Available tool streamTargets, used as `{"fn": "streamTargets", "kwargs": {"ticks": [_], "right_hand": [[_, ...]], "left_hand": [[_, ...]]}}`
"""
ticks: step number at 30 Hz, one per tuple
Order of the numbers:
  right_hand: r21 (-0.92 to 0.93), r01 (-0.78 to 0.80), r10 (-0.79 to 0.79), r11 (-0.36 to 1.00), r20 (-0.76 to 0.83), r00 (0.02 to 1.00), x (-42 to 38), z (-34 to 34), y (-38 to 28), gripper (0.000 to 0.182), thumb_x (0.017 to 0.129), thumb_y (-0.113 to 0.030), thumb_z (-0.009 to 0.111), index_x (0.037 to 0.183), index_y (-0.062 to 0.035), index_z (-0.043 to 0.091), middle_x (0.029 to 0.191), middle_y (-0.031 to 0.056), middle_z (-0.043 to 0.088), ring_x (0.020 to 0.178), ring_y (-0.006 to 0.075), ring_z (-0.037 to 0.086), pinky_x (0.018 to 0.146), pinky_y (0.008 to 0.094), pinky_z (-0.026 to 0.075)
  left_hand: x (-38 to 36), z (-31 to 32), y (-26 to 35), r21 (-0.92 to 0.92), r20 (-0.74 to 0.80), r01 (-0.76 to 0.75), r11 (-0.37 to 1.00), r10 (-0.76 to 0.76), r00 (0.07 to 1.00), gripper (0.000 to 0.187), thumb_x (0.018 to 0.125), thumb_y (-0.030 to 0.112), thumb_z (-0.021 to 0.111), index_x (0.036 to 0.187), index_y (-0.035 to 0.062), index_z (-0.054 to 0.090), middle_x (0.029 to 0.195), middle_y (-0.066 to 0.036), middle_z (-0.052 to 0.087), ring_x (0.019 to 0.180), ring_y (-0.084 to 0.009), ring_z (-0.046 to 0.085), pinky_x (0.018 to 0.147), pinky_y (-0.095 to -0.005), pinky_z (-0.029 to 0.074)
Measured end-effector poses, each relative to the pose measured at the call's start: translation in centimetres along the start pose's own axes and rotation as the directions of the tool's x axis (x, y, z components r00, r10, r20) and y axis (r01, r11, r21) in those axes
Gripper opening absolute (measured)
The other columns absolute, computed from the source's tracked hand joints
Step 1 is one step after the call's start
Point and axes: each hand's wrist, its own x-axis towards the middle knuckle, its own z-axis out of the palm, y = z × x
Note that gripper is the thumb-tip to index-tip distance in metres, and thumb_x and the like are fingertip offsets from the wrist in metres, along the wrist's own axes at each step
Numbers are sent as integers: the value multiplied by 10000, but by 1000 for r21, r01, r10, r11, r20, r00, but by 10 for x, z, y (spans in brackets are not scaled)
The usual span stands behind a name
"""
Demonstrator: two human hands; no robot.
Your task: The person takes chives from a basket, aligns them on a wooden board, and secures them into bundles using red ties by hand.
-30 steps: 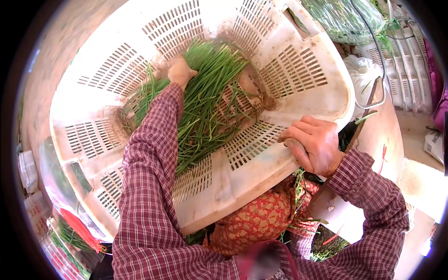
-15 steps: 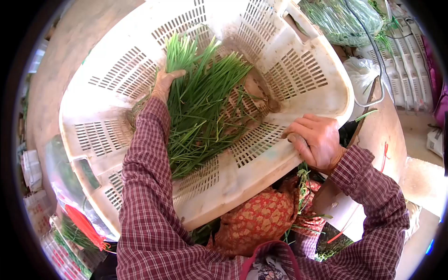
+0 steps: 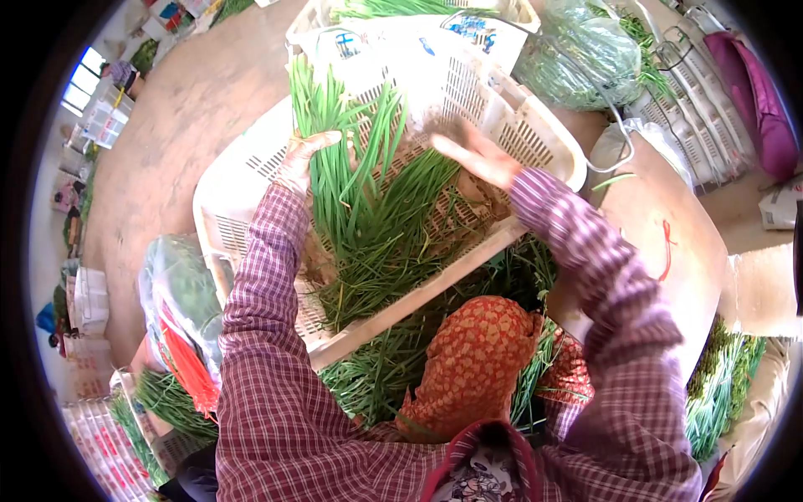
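My left hand [image 3: 311,159] is closed around a bunch of long green stalks [image 3: 335,188] over the left part of a white slotted plastic basket [image 3: 391,328]. More green stalks [image 3: 418,197] lie loose in the basket, below and right of the held bunch. Over the basket's right part, my right hand [image 3: 475,152] is blurred, with its fingers stretched out near the tips of the loose stalks. Nothing shows in it.
Behind the basket stands another white crate [image 3: 529,21] with greens. A clear bag of greens [image 3: 577,63] is at the upper right. Red strings [image 3: 188,368] hang by a plastic bag at the left. A person [image 3: 122,75] is far off at the upper left.
My right hand has left the basket's near rim and moved up over its inside, opening. The basket sits lower and flatter in view, and the held bunch stands more apart from the loose stalks.
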Motion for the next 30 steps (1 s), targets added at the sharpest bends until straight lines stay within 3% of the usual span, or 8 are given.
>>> {"fn": "streamTargets", "kwargs": {"ticks": [8, 14, 16, 17, 18, 21, 26, 30], "right_hand": [[494, 487, -411, 720, -261, 873, -13, 65, -140, 1131, 729, -493, 794, 1473, 16, 111, 1398, 217, 428, 1309, 320, 423, 1131, 399, 312], [611, 566, -312, 554, -478, 821, -73, 85, -181, 1018, 704, -242, 864, 1446, -13, 206, 1321, 174, 520, 1233, 250, 503, 1055, 371, 413], [686, 630, -350, 365, -526, 775, -93, 83, -186, 713, 752, -96, 803, 1332, -13, 398, 1173, 122, 620, 1119, 201, 586, 983, 330, 469], [670, 671, -332, 316, -585, 740, -95, 81, -182, 500, 781, -31, 748, 1215, -14, 500, 1062, 78, 659, 1006, 173, 631, 920, 308, 503], [664, 678, -331, 315, -593, 734, -105, 81, -182, 500, 781, -31, 748, 1215, -14, 500, 1062, 78, 659, 1006, 173, 631, 920, 308, 503], [769, 603, -277, 213, -545, 792, -133, 79, -183, 497, 778, -41, 752, 1209, -33, 505, 1066, 75, 648, 956, 173, 634, 848, 328, 538], [806, 566, -269, 175, -514, 815, -153, 112, -183, 443, 794, -24, 738, 1177, -35, 515, 1069, 63, 639, 926, 149, 635, 840, 293, 536], [844, 465, -281, 267, -394, 875, -160, 120, -172, 675, 765, -203, 798, 1325, -69, 444, 1236, 97, 566, 1155, 215, 544, 957, 409, 485]], "left_hand": [[-83, 68, 87, -238, 112, -108, 965, 138, 984, 629, 751, 10, 755, 1314, 11, 477, 1155, -118, 643, 1011, -197, 646, 856, -306, 556], [-140, 126, 124, 553, 10, -246, 796, 288, 958, 663, 805, -5, 670, 1405, 35, 391, 1249, -115, 573, 1092, -195, 591, 943, -313, 494], [-171, 149, 132, 382, 102, -370, 847, 359, 928, 662, 822, 32, 652, 1420, 28, 368, 1338, -141, 510, 1175, -224, 549, 1018, -341, 432], [-182, 151, 144, 844, 229, -384, 375, 395, 890, 730, 800, 122, 701, 1435, 23, 355, 1395, -169, 460, 1262, -257, 483, 1066, -357, 387], [-195, 149, 147, 841, 238, -392, 372, 396, 887, 730, 800, 122, 701, 1435, 23, 355, 1395, -169, 460, 1262, -257, 483, 1066, -357, 387], [-226, 153, 145, -30, 193, -342, 939, 341, 920, 896, 707, 246, 798, 1431, -23, 342, 1391, -193, 466, 1300, -301, 443, 1099, -408, 363], [-263, 131, 84, 206, 176, -31, 978, -5, 984, 812, 738, 215, 794, 1400, -10, 382, 1230, -155, 603, 1097, -219, 612, 1021, -369, 453], [-283, 118, 78, -15, 150, 256, 967, -251, 956, 397, 753, 1, 723, 1135, -37, 625, 996, -154, 701, 874, -254, 685, 830, -370, 568]]}}
